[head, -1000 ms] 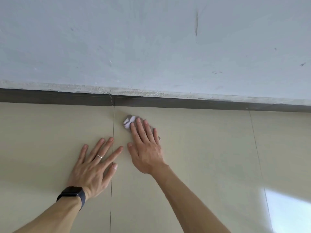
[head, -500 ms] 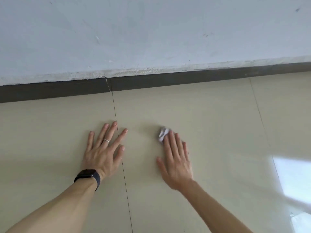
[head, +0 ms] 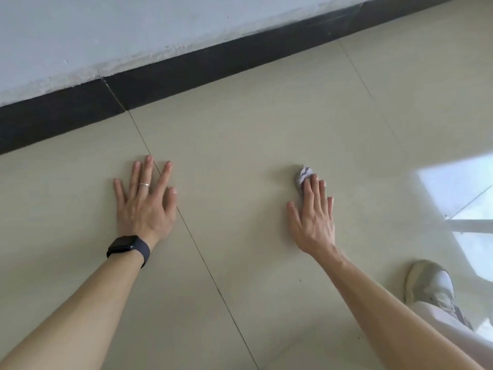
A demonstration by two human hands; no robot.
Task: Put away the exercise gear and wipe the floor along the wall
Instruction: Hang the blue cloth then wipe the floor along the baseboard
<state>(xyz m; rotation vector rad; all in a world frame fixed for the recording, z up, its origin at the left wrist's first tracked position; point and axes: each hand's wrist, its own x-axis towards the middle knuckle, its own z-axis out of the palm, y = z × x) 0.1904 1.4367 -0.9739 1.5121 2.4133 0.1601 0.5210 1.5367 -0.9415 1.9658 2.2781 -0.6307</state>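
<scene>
- Beige tile floor [head: 261, 134], glossy, crossed by thin grout lines; window glare at its right edge.
- Nearest, by the floor's lower right edge: pale shoe [head: 429, 285] above a light trouser leg.
- Left hand [head: 145, 201] flat on the floor, fingers spread wide and gripping nothing; ring [head: 144, 184] on one finger, dark watch [head: 128, 248] at the wrist; one grout line passing under the fingers.
- Right hand [head: 314, 214] palm down, well apart from the left, fingers straight and together, pressing a crumpled pale cloth [head: 302, 176] to the tile; cloth poking out past the fingertips.
- Farther: dark skirting [head: 186, 68] along the floor's far edge, well apart from the cloth.
- Farthest: pale wall [head: 106, 28], scuffed above the skirting.
</scene>
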